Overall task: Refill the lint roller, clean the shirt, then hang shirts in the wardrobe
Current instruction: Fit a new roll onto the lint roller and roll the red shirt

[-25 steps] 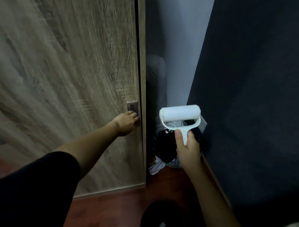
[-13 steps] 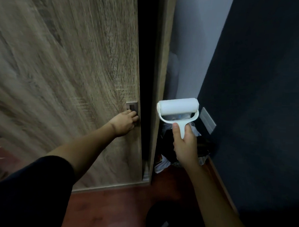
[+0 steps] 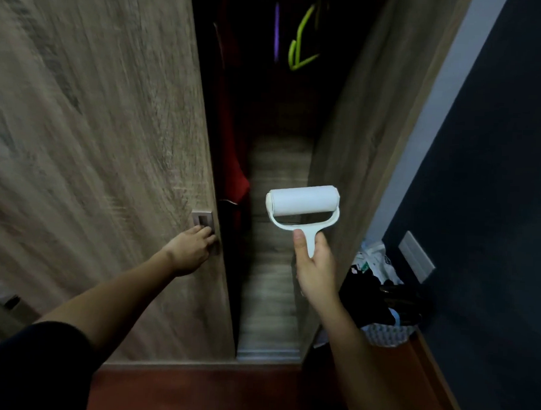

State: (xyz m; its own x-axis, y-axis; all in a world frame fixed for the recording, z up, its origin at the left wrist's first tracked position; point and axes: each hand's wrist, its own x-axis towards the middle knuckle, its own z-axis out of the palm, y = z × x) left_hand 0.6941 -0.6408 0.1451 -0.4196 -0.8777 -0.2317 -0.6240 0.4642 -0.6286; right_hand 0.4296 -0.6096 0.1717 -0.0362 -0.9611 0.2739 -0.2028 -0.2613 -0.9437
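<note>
a: which step?
b: opening the wardrobe, i judge. my right hand (image 3: 314, 268) wraps the flat handle of the white plastic lint roller (image 3: 303, 203), paper smooth, before the gap. my left hand (image 3: 193, 251) hooks fingers on the right edge of the matte wood-grain wardrobe door (image 3: 95, 135).
a: next?
b: widen it; inside hang a soft red garment (image 3: 233, 172) and a thin lime-green hanger (image 3: 301, 42).

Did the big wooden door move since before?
Yes. The door slid left, away from the wardrobe's side panel. The dark gap between them is wider now, showing a red garment and a green hanger.
</note>
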